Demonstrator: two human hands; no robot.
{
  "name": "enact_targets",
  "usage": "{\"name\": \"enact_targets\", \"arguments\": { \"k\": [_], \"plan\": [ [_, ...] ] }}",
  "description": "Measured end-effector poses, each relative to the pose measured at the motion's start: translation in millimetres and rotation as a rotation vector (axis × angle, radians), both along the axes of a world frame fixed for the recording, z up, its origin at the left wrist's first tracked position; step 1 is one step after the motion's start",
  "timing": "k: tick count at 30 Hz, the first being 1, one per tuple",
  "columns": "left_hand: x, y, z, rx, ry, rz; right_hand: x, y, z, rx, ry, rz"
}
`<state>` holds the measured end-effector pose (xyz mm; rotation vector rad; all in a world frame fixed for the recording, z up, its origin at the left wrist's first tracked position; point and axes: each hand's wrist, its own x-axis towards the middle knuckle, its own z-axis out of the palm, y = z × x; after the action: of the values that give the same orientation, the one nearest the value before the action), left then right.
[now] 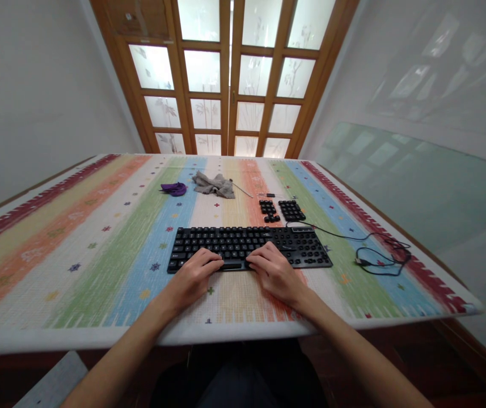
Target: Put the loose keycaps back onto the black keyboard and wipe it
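A black keyboard lies flat on the striped tablecloth in front of me. Keycaps cover its left and middle parts, while the right part shows bare key posts. My left hand is closed, its fingertips pinched at the left end of the space bar. At the other end of that bar, my right hand is closed in the same way. The undersides of both pinches are hidden. Behind the keyboard, loose black keycaps sit in two groups, a smaller one and a larger block.
A grey cloth and a purple folded item lie farther back. Right of the cloth are a thin rod and a small wire tool with a black handle. The keyboard's cable coils at the right. Wooden glazed doors stand beyond the table.
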<state>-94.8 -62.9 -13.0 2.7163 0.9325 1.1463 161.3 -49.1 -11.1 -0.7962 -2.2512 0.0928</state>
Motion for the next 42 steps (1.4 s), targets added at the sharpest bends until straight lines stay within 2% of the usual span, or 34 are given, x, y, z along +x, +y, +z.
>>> {"name": "enact_targets", "arguments": {
  "k": [10, 42],
  "plan": [
    [0.2, -0.1, -2.2, -0.027, -0.008, 0.001, 2.7, -1.1, -3.6, 0.033, 0.009, -0.009],
    [0.6, -0.9, -1.9, -0.041, -0.015, 0.006, -3.0, -8.1, -2.2, 0.077, -0.159, -0.047]
  ]
}}
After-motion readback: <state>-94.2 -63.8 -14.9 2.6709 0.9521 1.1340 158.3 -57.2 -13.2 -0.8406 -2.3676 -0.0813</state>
